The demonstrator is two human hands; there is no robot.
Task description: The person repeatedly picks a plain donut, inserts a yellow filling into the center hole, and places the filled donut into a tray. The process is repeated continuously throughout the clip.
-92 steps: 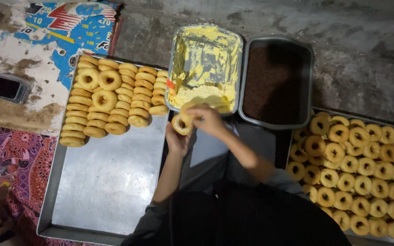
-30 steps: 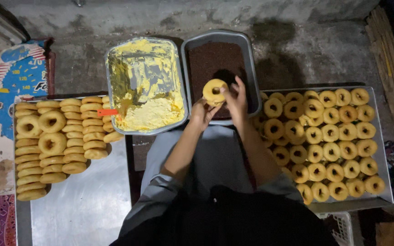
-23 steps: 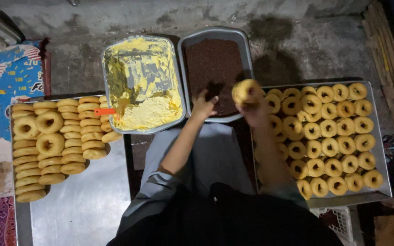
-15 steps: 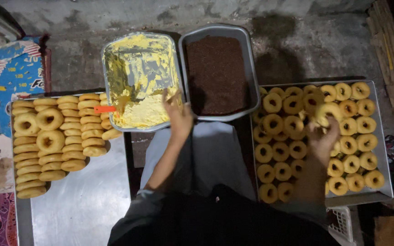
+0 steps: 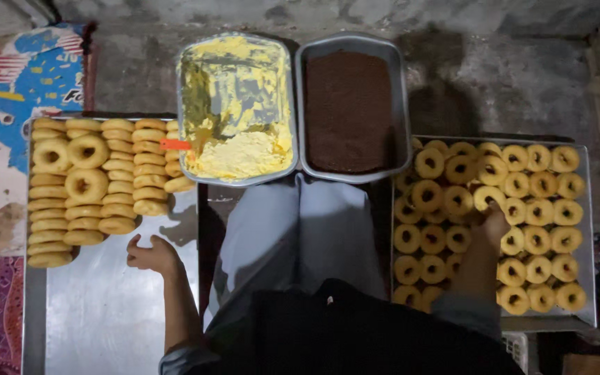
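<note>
My right hand closes on a plain ring doughnut mid right tray, left hand empty, fingers loose, on the left tray; I'd lift straight, sparing neighbours.

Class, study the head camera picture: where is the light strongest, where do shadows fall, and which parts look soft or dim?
Head view: brightest on the yellow cream pan and left tray, which shows a dull sheen; the left hand casts a shadow on that tray; the right hand over the ring doughnuts is dim and slightly soft; the floor corners fall dark.
</note>
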